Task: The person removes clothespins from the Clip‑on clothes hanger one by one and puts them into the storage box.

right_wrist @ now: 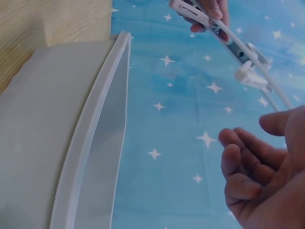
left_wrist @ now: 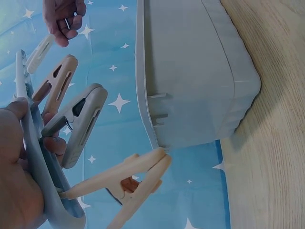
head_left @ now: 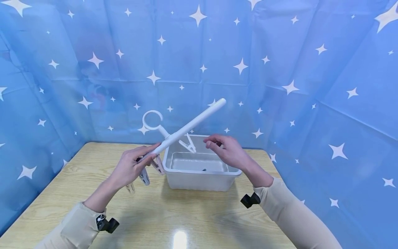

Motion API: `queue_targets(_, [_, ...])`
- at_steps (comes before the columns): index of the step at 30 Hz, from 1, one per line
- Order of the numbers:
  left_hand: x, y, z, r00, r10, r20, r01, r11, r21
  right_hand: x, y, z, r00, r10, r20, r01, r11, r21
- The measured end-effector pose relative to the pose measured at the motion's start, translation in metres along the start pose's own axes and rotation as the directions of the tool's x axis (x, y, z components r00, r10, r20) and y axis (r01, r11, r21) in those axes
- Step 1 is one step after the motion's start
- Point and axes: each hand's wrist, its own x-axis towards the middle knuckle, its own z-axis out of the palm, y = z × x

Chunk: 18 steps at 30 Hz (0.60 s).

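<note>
the left hand (head_left: 132, 166) pinches a white clip hanger (head_left: 189, 125) near its lower end, holding it tilted in the air by the pale plastic bin (head_left: 199, 180) on the bench (head_left: 149, 214). clips (left_wrist: 77, 147) dangle from it. the right hand (head_left: 228, 151), fingers loosely bent, hovers near the bin's right end, clear of the hanger.

Each cream sleeve (head_left: 296, 212) carries a boxy black camera (head_left: 249, 200) near its cuff (head_left: 265, 190).

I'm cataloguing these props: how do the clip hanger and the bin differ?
The hanger is long and slim; the bin is boxy and open-topped. The hanger is held tilted in the left hand; the bin stands upright on the table. Both look pale.
</note>
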Motion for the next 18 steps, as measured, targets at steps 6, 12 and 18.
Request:
queue_targets(6, [0.0024,0.0016,0.0026,1.000,0.002,-0.004,-0.002,1.000,0.007,0.0023,0.0002,0.0007,0.999,-0.033,0.023,0.033,0.999,0.040])
queue_targets(12, [0.0051,0.0011,0.0056,1.000,0.014,-0.001,-0.014,1.000,0.000,0.0046,-0.0024,0.0008,0.996,-0.071,0.050,0.066,0.993,0.093])
queue_targets(18, [0.0061,0.0008,0.0066,1.000,0.012,-0.004,-0.012,1.000,0.000,0.0059,-0.0040,0.0025,0.995,-0.081,0.063,0.072,0.987,0.141])
